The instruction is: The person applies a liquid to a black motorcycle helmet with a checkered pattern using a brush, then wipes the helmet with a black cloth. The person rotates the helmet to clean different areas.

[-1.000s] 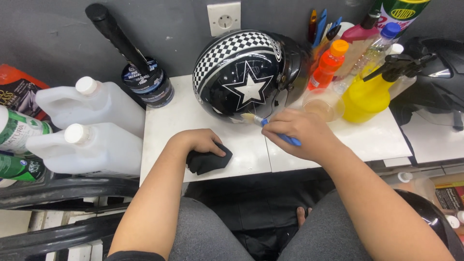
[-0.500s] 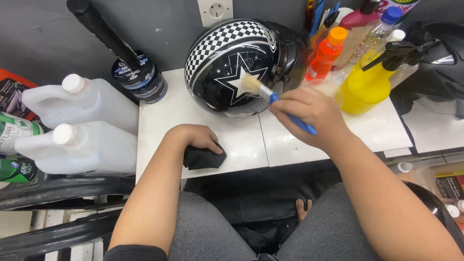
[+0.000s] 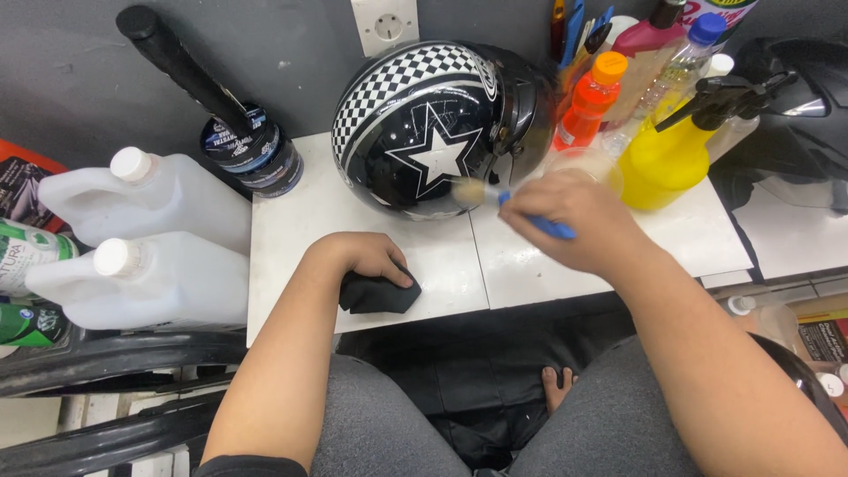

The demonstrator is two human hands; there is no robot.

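A black helmet (image 3: 433,124) with a white star and a checkered band stands on the white tabletop (image 3: 300,221) against the wall. My right hand (image 3: 579,216) grips a small blue-handled brush (image 3: 517,203), whose pale bristles touch the helmet's lower front just below the star. My left hand (image 3: 362,256) rests on the tabletop in front of the helmet, closed over a folded black cloth (image 3: 375,291).
Two white plastic jugs (image 3: 150,238) stand at the left. A dark round tin (image 3: 256,150) with a black handle leaning on it sits behind them. Orange (image 3: 587,102), yellow spray (image 3: 671,150) and other bottles crowd the right; a second dark helmet (image 3: 804,106) lies far right.
The brush has swept across the helmet's front, from its lower right edge up onto the star and back down below it. My left hand has stayed on the cloth.
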